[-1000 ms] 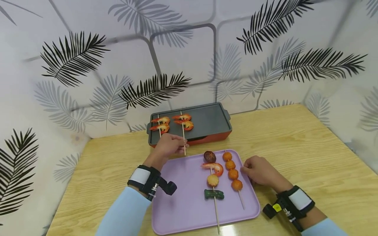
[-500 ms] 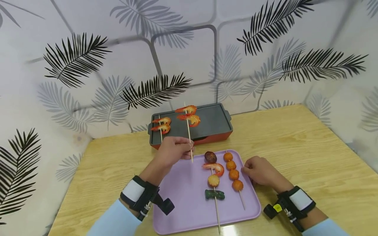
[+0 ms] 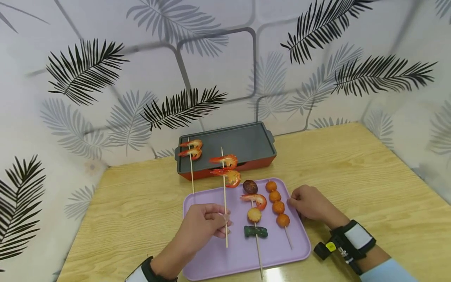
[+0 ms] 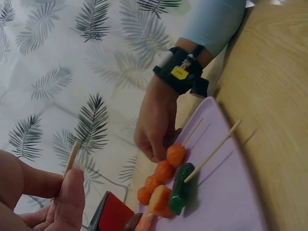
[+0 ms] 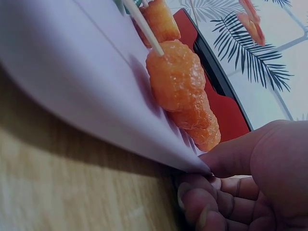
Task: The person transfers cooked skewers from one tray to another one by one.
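Between thumb and fingers my left hand pinches the stick of a shrimp skewer, held up over the left half of the purple tray. Its two shrimp overlap the grill's front in the head view. My right hand grips the tray's right rim, thumb above and fingers below, as the right wrist view shows. Beside that hand lies a skewer of orange balls. Left of it on the tray is a mixed skewer with a mushroom, a shrimp, a yellow piece and a green piece.
A red grill with a dark flat top stands at the back of the wooden table. Another shrimp skewer lies on its left end, stick jutting over the front edge. Behind is a leaf-patterned wall.
My left hand has lifted the shrimp skewer off the grill and drawn it back toward me, over the tray. The right hand has stayed at the tray's rim.
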Demonstrator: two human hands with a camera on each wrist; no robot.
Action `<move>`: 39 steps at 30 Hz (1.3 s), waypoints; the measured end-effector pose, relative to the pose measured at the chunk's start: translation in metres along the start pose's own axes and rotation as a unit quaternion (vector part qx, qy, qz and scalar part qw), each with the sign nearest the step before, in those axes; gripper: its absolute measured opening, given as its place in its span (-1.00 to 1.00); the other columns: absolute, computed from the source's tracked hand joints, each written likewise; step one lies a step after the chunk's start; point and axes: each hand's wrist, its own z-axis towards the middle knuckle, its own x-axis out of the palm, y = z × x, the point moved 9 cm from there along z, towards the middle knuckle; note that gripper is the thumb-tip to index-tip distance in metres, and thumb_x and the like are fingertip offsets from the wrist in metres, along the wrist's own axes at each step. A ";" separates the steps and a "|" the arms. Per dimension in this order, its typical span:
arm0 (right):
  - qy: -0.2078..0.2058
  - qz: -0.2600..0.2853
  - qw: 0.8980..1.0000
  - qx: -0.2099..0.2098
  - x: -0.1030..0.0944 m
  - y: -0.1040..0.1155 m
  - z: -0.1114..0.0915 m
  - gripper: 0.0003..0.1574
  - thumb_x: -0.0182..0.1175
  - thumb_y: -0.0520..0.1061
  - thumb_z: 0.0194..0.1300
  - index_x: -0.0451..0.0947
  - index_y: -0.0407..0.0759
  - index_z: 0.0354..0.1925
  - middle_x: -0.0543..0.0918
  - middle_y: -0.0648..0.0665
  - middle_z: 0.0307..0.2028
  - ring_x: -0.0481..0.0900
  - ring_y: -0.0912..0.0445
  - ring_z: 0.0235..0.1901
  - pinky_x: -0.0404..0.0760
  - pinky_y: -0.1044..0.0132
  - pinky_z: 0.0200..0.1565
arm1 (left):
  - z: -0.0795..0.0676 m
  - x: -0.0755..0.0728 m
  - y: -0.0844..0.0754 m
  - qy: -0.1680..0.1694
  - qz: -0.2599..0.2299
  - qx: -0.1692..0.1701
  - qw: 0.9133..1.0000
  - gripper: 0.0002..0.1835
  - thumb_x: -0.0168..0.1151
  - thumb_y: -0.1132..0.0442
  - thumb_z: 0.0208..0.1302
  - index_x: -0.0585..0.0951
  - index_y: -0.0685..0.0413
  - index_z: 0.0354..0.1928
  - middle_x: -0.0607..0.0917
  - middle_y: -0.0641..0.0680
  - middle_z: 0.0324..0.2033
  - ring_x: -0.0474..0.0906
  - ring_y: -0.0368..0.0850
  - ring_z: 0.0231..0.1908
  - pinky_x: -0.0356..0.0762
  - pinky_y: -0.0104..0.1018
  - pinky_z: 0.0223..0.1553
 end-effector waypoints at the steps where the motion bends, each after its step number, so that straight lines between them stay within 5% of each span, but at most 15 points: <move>1: 0.001 0.001 1.000 0.000 0.000 0.000 0.000 -0.79 0.15 -0.14 0.34 0.62 -0.19 -0.40 0.51 -0.05 -0.64 0.48 0.11 -0.65 0.47 0.29 -0.58 | -0.004 0.002 0.003 0.005 -0.002 -0.002 1.000 -0.80 0.17 0.42 0.30 0.61 0.45 -0.12 0.73 0.21 -0.39 0.63 -0.22 -0.51 0.66 -0.35 -0.41; 7: 0.000 -0.004 1.000 -0.002 0.001 0.001 0.001 -0.78 0.15 -0.13 0.33 0.60 -0.18 -0.44 0.51 -0.04 -0.65 0.48 0.12 -0.66 0.46 0.30 -0.58 | -0.020 0.014 0.031 0.027 -0.009 -0.016 0.999 -0.79 0.14 0.43 0.27 0.59 0.47 -0.13 0.73 0.23 -0.40 0.61 -0.24 -0.55 0.65 -0.36 -0.44; 17: 0.000 -0.001 1.000 -0.003 0.002 -0.002 0.001 -0.78 0.15 -0.14 0.34 0.61 -0.18 -0.43 0.51 -0.04 -0.65 0.49 0.12 -0.66 0.50 0.29 -0.57 | -0.020 0.022 0.077 0.020 0.014 -0.062 0.998 -0.84 0.15 0.43 0.23 0.63 0.39 -0.21 0.72 0.12 -0.47 0.51 -0.29 -0.61 0.59 -0.43 -0.50; 39: 0.000 0.000 1.000 0.003 0.001 -0.001 0.001 -0.78 0.16 -0.14 0.35 0.61 -0.18 -0.41 0.52 -0.04 -0.64 0.49 0.11 -0.65 0.52 0.28 -0.57 | -0.012 0.020 0.106 0.001 0.021 -0.087 0.996 -0.91 0.22 0.44 0.25 0.62 0.37 -0.24 0.72 0.10 -0.48 0.58 -0.26 -0.58 0.66 -0.35 -0.44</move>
